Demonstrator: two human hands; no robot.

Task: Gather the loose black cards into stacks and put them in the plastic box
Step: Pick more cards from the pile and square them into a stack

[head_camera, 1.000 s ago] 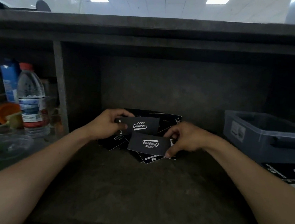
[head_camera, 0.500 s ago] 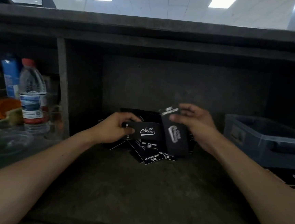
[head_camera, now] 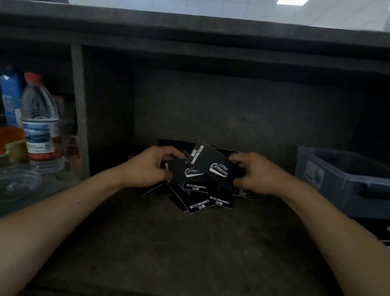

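Above the loose cards point(head_camera: 201, 201) on the surface point(head_camera: 180, 252), the left hand point(head_camera: 147, 167) pinches a near-level card point(head_camera: 187, 173) and the right hand point(head_camera: 255, 174) a tilted card point(head_camera: 219, 171) overlapping its right end; the plastic box point(head_camera: 351, 185) lies rightward, nearer the right hand

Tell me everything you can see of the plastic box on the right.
The plastic box is grey-blue, translucent-looking, lidless and upright on the shelf at the right. Its left end wall bears a pale label; its front wall has a dark handle recess. Whether cards lie inside cannot be told.
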